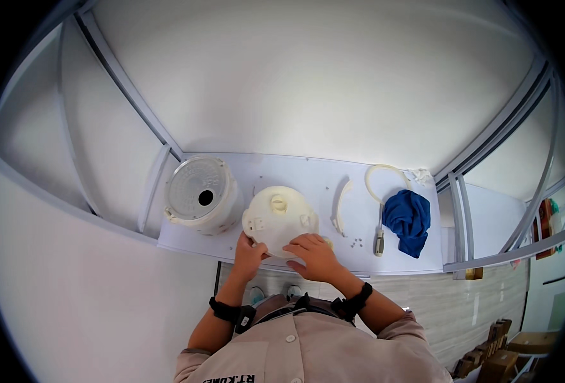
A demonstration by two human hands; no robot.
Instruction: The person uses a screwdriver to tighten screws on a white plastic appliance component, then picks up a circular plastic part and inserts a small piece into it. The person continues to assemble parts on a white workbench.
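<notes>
A round cream plastic lid (282,223) with a raised knob-like part and small fittings on its face is held tilted at the table's near edge. My left hand (250,257) grips its near left rim, the thumb toward the front and the other fingers partly hidden. Across its near right part lies my right hand (314,257), fingers stretched out and touching the surface. Left of the lid stands a cream cylindrical pot (222,210) with a grey, see-through-looking disc (190,182) on top, which has a dark round hole.
Right of the lid are a curved cream strip (341,207), several small screws (357,243), a screwdriver (379,242), a pale ring (384,167) and a crumpled blue cloth (408,222). White crumpled material (421,175) sits at the back right corner. Metal frame posts flank the white table (282,165).
</notes>
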